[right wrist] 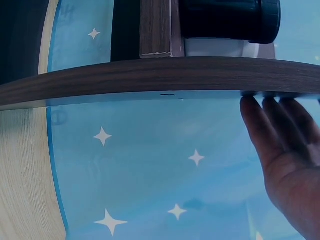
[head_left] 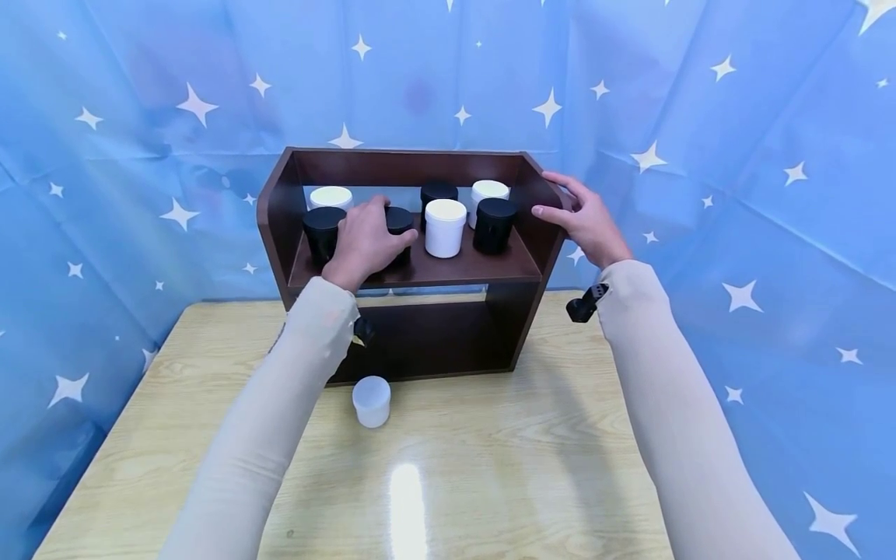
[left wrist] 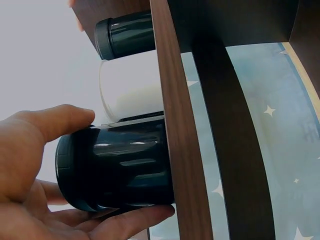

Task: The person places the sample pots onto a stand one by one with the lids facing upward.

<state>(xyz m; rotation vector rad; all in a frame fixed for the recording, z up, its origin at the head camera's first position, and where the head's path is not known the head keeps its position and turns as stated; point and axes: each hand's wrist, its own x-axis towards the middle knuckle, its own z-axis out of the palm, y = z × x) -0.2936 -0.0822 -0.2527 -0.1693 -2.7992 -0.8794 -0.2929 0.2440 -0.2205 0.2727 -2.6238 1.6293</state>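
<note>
My left hand (head_left: 367,239) holds a black lidded jar (left wrist: 125,165) on the upper board of a dark brown wooden shelf (head_left: 448,272). In the left wrist view its thumb lies along one side near the lid and the fingers along the other. A white jar (head_left: 445,228) stands beside that jar. Another black jar (head_left: 322,233) is to the left, partly behind the hand. My right hand (head_left: 588,222) grips the shelf's right side panel (right wrist: 210,75), thumb over the inner side and fingertips against the outer face.
Farther right on the upper board is a black jar (head_left: 494,225). Behind stand white jars (head_left: 330,197) (head_left: 488,190) and a black jar (head_left: 439,192). A small translucent white cup (head_left: 372,402) sits on the wooden table (head_left: 490,467) before the shelf. A blue starred curtain (head_left: 420,78) hangs behind.
</note>
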